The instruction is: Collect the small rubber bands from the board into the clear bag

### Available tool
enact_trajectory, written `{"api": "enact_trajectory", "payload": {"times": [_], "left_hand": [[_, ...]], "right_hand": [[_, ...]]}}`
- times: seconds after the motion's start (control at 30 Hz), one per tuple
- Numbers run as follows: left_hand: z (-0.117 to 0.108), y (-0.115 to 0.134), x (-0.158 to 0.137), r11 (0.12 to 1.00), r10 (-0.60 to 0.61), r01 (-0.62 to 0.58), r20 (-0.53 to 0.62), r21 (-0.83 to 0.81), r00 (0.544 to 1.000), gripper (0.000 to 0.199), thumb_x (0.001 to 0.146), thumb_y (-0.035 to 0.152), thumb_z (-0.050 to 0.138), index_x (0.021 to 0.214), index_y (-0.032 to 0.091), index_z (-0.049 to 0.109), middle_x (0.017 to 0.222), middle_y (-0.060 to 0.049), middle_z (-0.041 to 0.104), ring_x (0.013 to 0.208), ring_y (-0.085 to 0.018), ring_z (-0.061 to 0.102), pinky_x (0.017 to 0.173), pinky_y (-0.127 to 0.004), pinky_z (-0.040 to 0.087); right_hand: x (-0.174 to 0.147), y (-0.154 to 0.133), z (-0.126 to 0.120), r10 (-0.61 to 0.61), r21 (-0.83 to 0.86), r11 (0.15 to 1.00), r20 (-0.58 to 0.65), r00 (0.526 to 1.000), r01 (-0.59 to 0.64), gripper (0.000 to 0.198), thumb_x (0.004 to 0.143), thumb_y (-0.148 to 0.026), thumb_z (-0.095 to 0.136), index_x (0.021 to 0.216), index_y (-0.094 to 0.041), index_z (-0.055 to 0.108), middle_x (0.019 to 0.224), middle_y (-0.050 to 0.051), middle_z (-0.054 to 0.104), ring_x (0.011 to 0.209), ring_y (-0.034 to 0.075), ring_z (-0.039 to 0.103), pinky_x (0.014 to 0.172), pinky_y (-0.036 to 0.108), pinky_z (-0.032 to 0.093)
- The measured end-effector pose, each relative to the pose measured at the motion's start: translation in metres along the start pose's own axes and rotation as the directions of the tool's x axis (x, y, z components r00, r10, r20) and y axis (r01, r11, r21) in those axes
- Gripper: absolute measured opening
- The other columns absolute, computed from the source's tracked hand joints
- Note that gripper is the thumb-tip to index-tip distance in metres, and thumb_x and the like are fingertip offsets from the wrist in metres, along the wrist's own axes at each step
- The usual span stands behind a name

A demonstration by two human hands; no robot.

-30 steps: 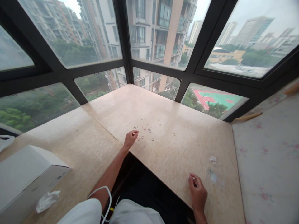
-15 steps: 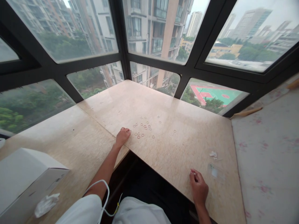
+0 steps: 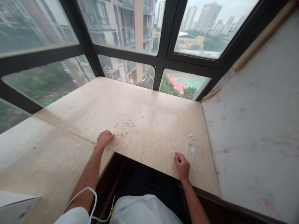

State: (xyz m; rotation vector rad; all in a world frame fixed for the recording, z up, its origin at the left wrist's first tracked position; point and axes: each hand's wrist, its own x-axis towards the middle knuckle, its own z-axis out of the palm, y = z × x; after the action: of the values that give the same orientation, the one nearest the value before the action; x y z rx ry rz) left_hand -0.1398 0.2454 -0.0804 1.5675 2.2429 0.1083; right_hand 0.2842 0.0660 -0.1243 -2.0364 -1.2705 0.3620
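Several small thin rings (image 3: 127, 124) lie scattered on the pale marbled tabletop (image 3: 149, 146), some touching or overlapping. One reddish ring (image 3: 122, 137) is nearest the table's front edge, and a single ring (image 3: 157, 122) sits apart on the right. My left hand (image 3: 105, 138) rests on the table just left of the rings, its fingers closed in a pinch; what is between them is hidden. Further right, over the front part of the table, my right hand (image 3: 182, 165) is curled with thumb and fingertips together. Whatever it holds is too small to name.
A clear plastic packet (image 3: 192, 148) and crumpled white scraps (image 3: 191, 135) lie beyond my right hand. A white box (image 3: 16, 202) shows at the lower left. A white cable (image 3: 94, 194) loops by my left arm. Windows and a papered wall (image 3: 245, 124) bound the table.
The view has turned to the right, leaving only a corner of the box visible. A ring seen beside my left fingertips no longer shows there. Both hands stay closed.
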Motion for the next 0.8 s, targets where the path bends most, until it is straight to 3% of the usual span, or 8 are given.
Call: {"api": "enact_trajectory", "payload": {"times": [0.1,0.2,0.3,0.4,0.53,0.8], "left_hand": [[0.0,0.004,-0.008,0.993,0.015,-0.013,0.017,-0.114,1.0,0.013,0.064,0.03,0.061,0.068,0.018,0.064,0.07,-0.005,0.065,0.07,-0.021,0.059,0.055,-0.025,0.037],[0.003,0.011,-0.023,0.922,0.082,-0.053,0.06,-0.384,0.995,0.014,0.063,0.029,0.061,0.066,0.015,0.062,0.059,-0.002,0.059,0.056,-0.014,0.053,0.051,-0.023,0.036],[0.007,0.022,-0.04,0.737,0.146,-0.041,0.099,-0.675,0.984,0.021,0.062,0.034,0.065,0.069,0.014,0.06,0.051,0.003,0.05,0.045,-0.008,0.043,0.044,-0.02,0.029],[0.008,0.039,-0.055,0.529,0.216,0.0,0.135,-0.849,0.967,0.027,0.06,0.035,0.069,0.073,0.014,0.059,0.052,0.004,0.047,0.044,-0.006,0.038,0.042,-0.018,0.024],[0.007,0.071,-0.074,0.382,0.291,0.016,0.136,-0.924,0.947,0.028,0.061,0.034,0.072,0.074,0.014,0.057,0.053,0.003,0.048,0.045,-0.005,0.038,0.042,-0.018,0.024],[0.018,0.151,-0.116,0.279,0.403,0.02,0.136,-0.96,0.905,0.029,0.059,0.033,0.076,0.073,0.015,0.057,0.061,0.0,0.055,0.046,-0.004,0.039,0.041,-0.018,0.027]], "right_hand": [[0.0,-0.001,-0.001,-0.006,0.0,1.0,-0.014,1.0,0.006,0.043,0.081,-0.046,0.042,0.092,-0.014,0.069,0.069,0.007,0.069,0.062,0.019,0.063,0.057,0.025,0.042],[0.0,0.0,-0.001,-0.014,0.001,1.0,-0.02,1.0,0.014,0.043,0.081,-0.046,0.042,0.092,-0.014,0.069,0.065,0.005,0.068,0.057,0.018,0.061,0.055,0.025,0.04],[0.0,0.002,-0.001,-0.013,0.003,1.0,-0.016,1.0,0.013,0.043,0.081,-0.046,0.043,0.092,-0.015,0.07,0.065,0.005,0.067,0.056,0.018,0.06,0.055,0.024,0.04],[0.0,0.002,-0.001,-0.005,0.017,1.0,-0.009,1.0,0.005,0.044,0.08,-0.047,0.043,0.092,-0.014,0.07,0.065,0.006,0.067,0.057,0.018,0.06,0.055,0.024,0.04],[0.0,0.002,-0.003,0.008,0.052,0.999,0.01,1.0,-0.008,0.043,0.081,-0.047,0.043,0.092,-0.014,0.069,0.063,0.005,0.066,0.057,0.018,0.06,0.055,0.025,0.04],[0.001,0.005,-0.004,-0.009,0.139,0.99,0.022,1.0,0.005,0.037,0.083,-0.042,0.044,0.093,-0.015,0.068,0.066,0.004,0.067,0.059,0.016,0.06,0.058,0.023,0.042]]}}
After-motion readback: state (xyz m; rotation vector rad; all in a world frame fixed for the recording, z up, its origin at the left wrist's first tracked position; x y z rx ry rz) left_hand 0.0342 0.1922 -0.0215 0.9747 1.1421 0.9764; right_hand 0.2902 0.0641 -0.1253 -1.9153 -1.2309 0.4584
